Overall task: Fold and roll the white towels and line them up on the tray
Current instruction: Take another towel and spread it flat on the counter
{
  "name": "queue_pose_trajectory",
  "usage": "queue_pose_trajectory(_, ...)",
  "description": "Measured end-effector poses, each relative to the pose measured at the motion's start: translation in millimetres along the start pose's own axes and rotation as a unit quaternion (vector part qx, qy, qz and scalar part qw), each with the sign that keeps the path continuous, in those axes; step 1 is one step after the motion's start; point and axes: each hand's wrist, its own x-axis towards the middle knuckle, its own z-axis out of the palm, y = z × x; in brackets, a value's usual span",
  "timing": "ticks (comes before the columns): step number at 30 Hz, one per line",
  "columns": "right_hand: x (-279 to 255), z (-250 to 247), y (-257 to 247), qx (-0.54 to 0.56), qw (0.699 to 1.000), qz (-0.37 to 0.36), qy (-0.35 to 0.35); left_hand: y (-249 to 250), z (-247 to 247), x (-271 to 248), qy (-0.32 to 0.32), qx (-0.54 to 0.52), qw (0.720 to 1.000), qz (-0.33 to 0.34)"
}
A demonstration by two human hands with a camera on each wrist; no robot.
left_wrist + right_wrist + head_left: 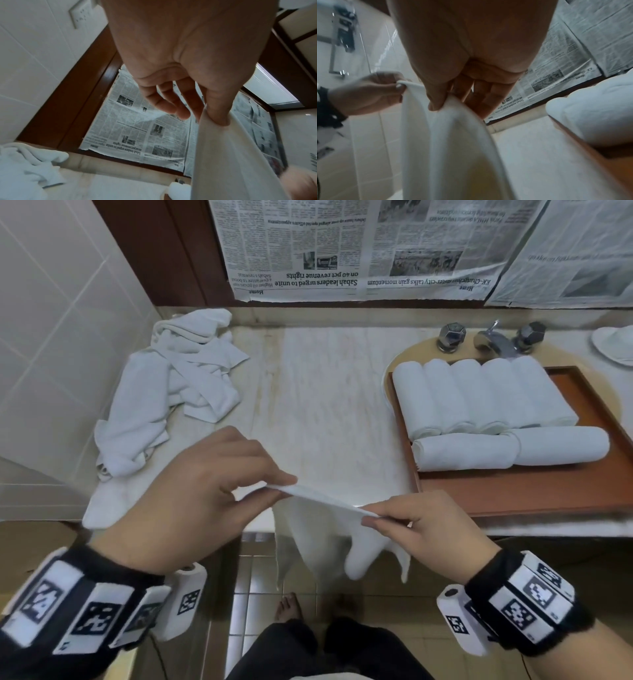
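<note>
A white towel [322, 529] hangs in the air over the counter's front edge, its top hem stretched between both hands. My left hand [205, 491] pinches the left corner between thumb and forefinger. My right hand [411, 522] pinches the right corner the same way. In the left wrist view the thumb presses the towel [228, 155] against a finger. In the right wrist view the towel [447, 142] drapes down from the thumb. A brown wooden tray [534, 487] on the right carries several rolled white towels [479, 398], a row at the back and two lying crosswise in front.
A heap of loose white towels [171, 392] lies at the counter's back left against the tiled wall. A chrome faucet [493, 337] with two knobs stands behind the tray. Newspaper [342, 248] covers the wall behind. A white dish [615, 344] sits at far right.
</note>
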Motion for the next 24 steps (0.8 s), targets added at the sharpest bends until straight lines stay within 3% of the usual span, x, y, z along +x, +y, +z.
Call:
queue_pose_trajectory(5,-6,-3,29,-0.058,0.997,0.042,0.000,-20,-19,-16,0.069,0.012,0.996,-0.055)
queue_pose_trajectory(13,-2,-39,37,-0.093,0.992,0.083,0.031,-70,-12,-60,0.134,-0.052,0.951,-0.274)
queue_pose_trajectory(15,2,-44,34,-0.058,0.993,0.092,0.035,-82,-7,-67,0.118,-0.066,0.935,-0.327)
queue_pose_trajectory(19,6,-39,26,-0.045,0.993,0.103,0.035,-104,7,-77,0.055,-0.060,0.925,-0.372)
queue_pose_trajectory(24,15,-11,22,-0.064,0.991,0.117,-0.015,-132,27,-85,-0.052,-0.029,0.924,-0.377)
